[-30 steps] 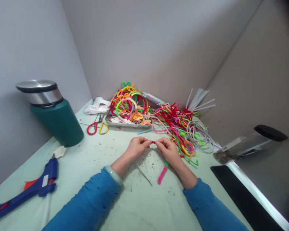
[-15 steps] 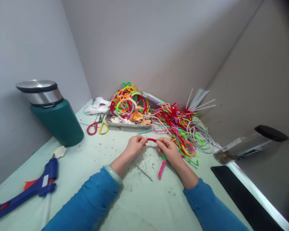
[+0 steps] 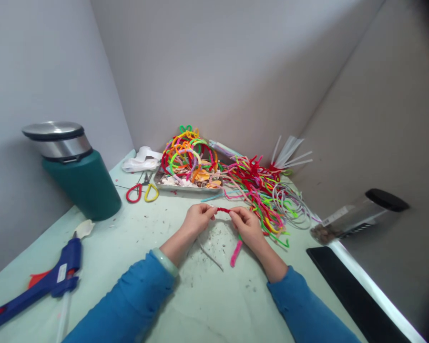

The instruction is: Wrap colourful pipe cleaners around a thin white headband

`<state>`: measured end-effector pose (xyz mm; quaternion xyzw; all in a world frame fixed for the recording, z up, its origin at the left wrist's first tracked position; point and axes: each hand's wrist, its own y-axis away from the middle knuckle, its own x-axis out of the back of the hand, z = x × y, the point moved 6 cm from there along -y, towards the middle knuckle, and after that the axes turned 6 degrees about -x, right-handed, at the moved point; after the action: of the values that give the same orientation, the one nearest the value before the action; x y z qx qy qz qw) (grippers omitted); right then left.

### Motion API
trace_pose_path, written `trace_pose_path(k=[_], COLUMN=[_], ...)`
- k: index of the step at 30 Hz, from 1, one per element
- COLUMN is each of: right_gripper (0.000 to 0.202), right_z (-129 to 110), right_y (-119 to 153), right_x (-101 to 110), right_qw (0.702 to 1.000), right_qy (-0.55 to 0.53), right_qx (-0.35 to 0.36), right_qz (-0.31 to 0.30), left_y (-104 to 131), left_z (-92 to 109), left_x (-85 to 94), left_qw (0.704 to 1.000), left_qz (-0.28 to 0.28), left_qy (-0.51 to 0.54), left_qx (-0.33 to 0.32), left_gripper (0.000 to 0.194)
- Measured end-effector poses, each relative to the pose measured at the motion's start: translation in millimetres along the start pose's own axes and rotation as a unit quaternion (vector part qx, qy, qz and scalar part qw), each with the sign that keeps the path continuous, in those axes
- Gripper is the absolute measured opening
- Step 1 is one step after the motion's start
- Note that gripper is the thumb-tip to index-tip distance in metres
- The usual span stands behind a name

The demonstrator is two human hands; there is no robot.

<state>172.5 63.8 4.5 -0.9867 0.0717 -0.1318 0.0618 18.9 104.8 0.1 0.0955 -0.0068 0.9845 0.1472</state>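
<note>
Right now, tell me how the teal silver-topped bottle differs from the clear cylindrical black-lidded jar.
The opaque teal bottle hides its contents; the clear cylindrical jar shows brown pieces at its bottom. The bottle's lid is silver on top; the jar's lid is black. The bottle stands at the left, the jar at the right. Both have lids on.

Sleeves (image 3: 128, 297) are blue, a pale green bangle (image 3: 166, 262) circling the left wrist (image 3: 174, 248)

3 plain grey walls (image 3: 218, 71) stand around a pale green bench (image 3: 207, 314), meeting in 2 corners; a soft diagonal shadow (image 3: 300, 95) falls across the rear wall's right side.
</note>
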Motion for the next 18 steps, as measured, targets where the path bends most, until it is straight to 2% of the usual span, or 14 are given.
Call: trace_pose_path(k=[4,10,13,15,18], right_gripper=[0.02,0.022,0.028,0.031,0.031], right_z=[-5,-7,-16,-26,-36], right_y=[2,3,4,5,4], right_x=[4,4,8,17,45], right_qw=[0.999,0.997,0.995,0.989,0.969], right_qy=[0.036,0.052,0.073,0.101,0.147], right_qx=[0.031,0.05,0.064,0.092,0.126], right_qz=[0.022,0.021,0.029,0.062,0.154], left_y=[2,5,5,5,5], left_z=[3,2,0,0,2], left_x=[-1.2,-7.0,-7.0,-5.5,-4.5], left_qw=[1.0,0.99,0.986,0.985,0.985], left_qz=[-0.019,-0.073,-0.067,-0.051,-0.041], left_qy=[0.0,0.118,0.152,0.166,0.162], left_qx=[-0.013,-0.011,0.01,0.026,0.039], left_gripper=[0.036,0.037,0.036,0.033,0.03])
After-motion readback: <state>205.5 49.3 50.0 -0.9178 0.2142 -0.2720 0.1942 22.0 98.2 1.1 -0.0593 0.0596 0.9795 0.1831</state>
